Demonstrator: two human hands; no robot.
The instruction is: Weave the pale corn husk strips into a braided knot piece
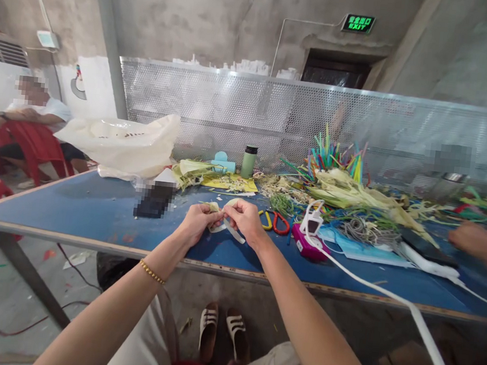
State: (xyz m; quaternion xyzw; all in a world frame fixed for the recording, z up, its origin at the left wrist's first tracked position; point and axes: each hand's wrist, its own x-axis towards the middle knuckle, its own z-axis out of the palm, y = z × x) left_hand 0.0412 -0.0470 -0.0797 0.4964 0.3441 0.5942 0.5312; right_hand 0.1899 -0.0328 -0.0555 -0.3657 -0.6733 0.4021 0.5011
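Note:
Near the front edge of the blue table, both of my hands meet over a pale, thin strip that looks like corn husk (233,232). My left hand (198,223), with a beaded bracelet at its wrist, pinches one part of it. Beside it, my right hand (246,219) pinches the strip too, thumb and forefinger pressed together. One end hangs below the right fingers; the rest is partly hidden by my fingers. Scissors (281,223) with red and yellow handle loops lie just right of my right hand.
A magenta power cube (306,244) with a white charger and cable stands right. Piled husks (347,187), coloured stems and wire coils (366,230) lie behind. A green bottle (249,161) and white bag (121,142) stand farther back. Another person's blurred hand (480,245) is at far right.

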